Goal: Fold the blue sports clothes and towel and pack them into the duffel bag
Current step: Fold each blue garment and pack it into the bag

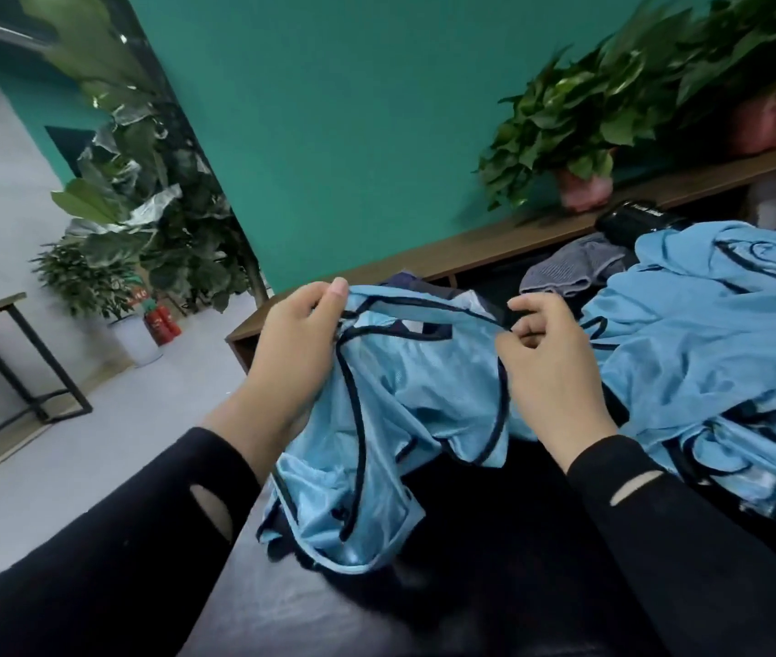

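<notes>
Left hand [298, 346]: fingers curled round one end of the top edge of the blue jersey [405, 419], thumb pressed on the navy trim.
Right hand [549, 360]: pinching the opposite end of that edge between thumb and fingertips, the other fingers loosely bent.
Jersey: stretched between the two hands, its body hanging crumpled below them onto the dark surface [495, 538].
Remaining blue clothes [708, 348]: heaped just beyond the right hand, unfolded.
Grey cloth [570, 270]: past the right hand's fingertips (possibly the towel; cannot be confirmed).
Duffel bag: not identifiable.
Technique: probably best to draw the hands apart until the edge is taut, shake out creases, then lay the jersey flat before folding.
</notes>
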A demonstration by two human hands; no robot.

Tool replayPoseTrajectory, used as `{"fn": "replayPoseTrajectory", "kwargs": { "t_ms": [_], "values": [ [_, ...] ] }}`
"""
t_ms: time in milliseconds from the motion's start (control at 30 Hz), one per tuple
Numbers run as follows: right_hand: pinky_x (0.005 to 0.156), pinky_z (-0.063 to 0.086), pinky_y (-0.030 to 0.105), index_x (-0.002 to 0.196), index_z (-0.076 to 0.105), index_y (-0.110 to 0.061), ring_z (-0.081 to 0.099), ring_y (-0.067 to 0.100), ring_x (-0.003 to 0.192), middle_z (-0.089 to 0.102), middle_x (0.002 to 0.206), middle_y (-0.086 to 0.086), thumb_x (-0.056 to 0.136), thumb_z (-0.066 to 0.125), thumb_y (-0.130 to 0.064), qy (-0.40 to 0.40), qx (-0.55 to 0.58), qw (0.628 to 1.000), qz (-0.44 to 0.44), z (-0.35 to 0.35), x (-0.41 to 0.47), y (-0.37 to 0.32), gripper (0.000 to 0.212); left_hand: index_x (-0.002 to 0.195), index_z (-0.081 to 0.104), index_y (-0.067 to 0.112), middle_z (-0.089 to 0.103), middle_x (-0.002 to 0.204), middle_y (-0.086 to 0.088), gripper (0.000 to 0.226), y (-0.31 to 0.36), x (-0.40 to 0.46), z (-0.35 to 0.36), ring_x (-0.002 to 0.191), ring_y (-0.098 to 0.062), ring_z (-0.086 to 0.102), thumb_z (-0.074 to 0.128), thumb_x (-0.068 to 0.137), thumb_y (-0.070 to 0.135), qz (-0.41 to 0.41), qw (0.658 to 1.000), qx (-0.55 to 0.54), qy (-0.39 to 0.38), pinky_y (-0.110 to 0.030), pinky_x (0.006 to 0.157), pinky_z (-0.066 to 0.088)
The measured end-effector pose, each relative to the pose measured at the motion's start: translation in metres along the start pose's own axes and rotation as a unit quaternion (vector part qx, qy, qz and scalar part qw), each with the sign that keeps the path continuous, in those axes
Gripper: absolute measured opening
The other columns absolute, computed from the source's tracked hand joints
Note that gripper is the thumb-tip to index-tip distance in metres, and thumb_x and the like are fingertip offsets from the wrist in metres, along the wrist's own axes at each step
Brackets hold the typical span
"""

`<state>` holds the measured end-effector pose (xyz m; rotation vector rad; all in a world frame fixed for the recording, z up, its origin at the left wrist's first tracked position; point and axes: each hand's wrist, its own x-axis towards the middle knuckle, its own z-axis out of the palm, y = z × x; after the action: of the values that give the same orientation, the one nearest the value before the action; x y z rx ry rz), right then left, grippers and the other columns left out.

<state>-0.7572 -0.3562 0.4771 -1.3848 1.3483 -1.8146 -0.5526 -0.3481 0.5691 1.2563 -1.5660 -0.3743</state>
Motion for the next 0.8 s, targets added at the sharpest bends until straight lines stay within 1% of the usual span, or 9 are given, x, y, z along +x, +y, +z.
{"fn": "replayPoseTrajectory", "kwargs": {
  "t_ms": [100,233,300,367,433,500,567,667,800],
  "values": [
    [0.071,0.047,0.020,0.117,0.063,-0.023,0.063,0.007,0.091,0.068,0.104,-0.005,0.094,0.065,-0.034,-0.072,0.017,0.994,0.084,0.002,0.001,0.003,0.026,0.087,0.057,0.004,0.055,0.062,-0.006,0.037,-0.008,0.002,-0.002,0.056,-0.020,0.054,0.050,0.106,0.035,-0.091,0.975,-0.201,-0.016,-0.027,0.058,0.050],
    [0.061,0.043,0.017,0.113,0.065,-0.022,0.063,0.010,0.077,0.064,0.088,-0.007,0.088,0.077,-0.033,-0.275,-0.074,0.953,0.099,0.013,-0.010,0.014,0.030,0.087,0.057,0.006,0.057,0.068,-0.012,0.035,-0.038,-0.002,-0.008,0.071,-0.030,0.066,0.047,0.107,0.034,-0.165,0.947,-0.274,-0.025,-0.048,0.084,0.057],
    [0.059,0.043,0.026,0.095,0.070,-0.017,0.060,0.019,0.069,0.061,0.074,-0.007,0.091,0.070,-0.023,-0.266,-0.198,0.942,0.043,0.018,-0.013,0.023,0.008,0.082,0.054,0.009,0.048,0.068,-0.012,0.039,-0.052,-0.003,-0.012,0.065,-0.029,0.060,0.049,0.105,0.040,-0.204,0.930,-0.304,-0.022,-0.044,0.076,0.057],
    [0.066,0.047,0.031,0.089,0.070,-0.020,0.064,0.019,0.074,0.065,0.075,-0.008,0.094,0.064,-0.021,-0.198,-0.200,0.960,0.015,0.014,-0.009,0.025,0.008,0.079,0.055,0.012,0.039,0.065,-0.010,0.045,-0.058,-0.002,-0.017,0.058,-0.027,0.048,0.051,0.101,0.051,-0.237,0.919,-0.316,-0.010,-0.041,0.071,0.053],
    [0.069,0.050,0.030,0.091,0.070,-0.022,0.065,0.013,0.075,0.069,0.078,-0.008,0.096,0.063,-0.022,-0.130,-0.119,0.984,0.003,0.006,0.000,0.016,0.009,0.090,0.062,0.011,0.047,0.068,-0.012,0.045,-0.056,-0.002,-0.021,0.063,-0.027,0.050,0.054,0.098,0.055,-0.214,0.945,-0.247,-0.024,-0.041,0.074,0.050],
    [0.059,0.044,0.020,0.081,0.066,-0.017,0.057,0.007,0.063,0.064,0.071,-0.011,0.096,0.062,-0.020,-0.101,-0.061,0.993,0.002,-0.001,0.007,0.002,0.016,0.106,0.067,0.021,0.063,0.090,-0.006,0.033,-0.051,-0.003,-0.024,0.079,-0.022,0.057,0.065,0.093,0.051,-0.124,0.988,0.025,-0.086,-0.036,0.080,0.046],
    [0.045,0.027,0.019,0.066,0.047,-0.006,0.033,0.009,0.050,0.040,0.057,-0.008,0.094,0.057,-0.015,-0.109,-0.029,0.994,0.010,-0.005,0.008,-0.008,0.031,0.124,0.062,0.032,0.061,0.112,0.004,0.040,-0.049,-0.004,-0.018,0.097,-0.014,0.060,0.071,0.088,0.048,-0.042,0.957,0.269,-0.100,-0.031,0.087,0.045],
    [0.054,0.020,0.029,0.070,0.029,-0.006,0.023,0.013,0.059,0.023,0.064,0.003,0.093,0.051,-0.016,-0.150,0.019,0.988,0.035,-0.008,0.004,-0.014,0.033,0.142,0.052,0.032,0.055,0.133,0.015,0.053,-0.034,-0.010,0.007,0.124,-0.003,0.052,0.069,0.092,0.041,0.032,0.967,0.210,-0.140,-0.021,0.104,0.038],
    [0.068,0.024,0.037,0.079,0.039,0.001,0.030,0.018,0.070,0.032,0.075,0.008,0.088,0.048,-0.025,-0.178,0.039,0.981,0.058,-0.008,0.001,-0.018,0.029,0.145,0.049,0.031,0.064,0.127,0.019,0.059,-0.017,-0.012,0.044,0.119,0.005,0.056,0.073,0.091,0.034,0.035,0.946,0.126,-0.296,-0.018,0.103,0.040]
  ]
}}
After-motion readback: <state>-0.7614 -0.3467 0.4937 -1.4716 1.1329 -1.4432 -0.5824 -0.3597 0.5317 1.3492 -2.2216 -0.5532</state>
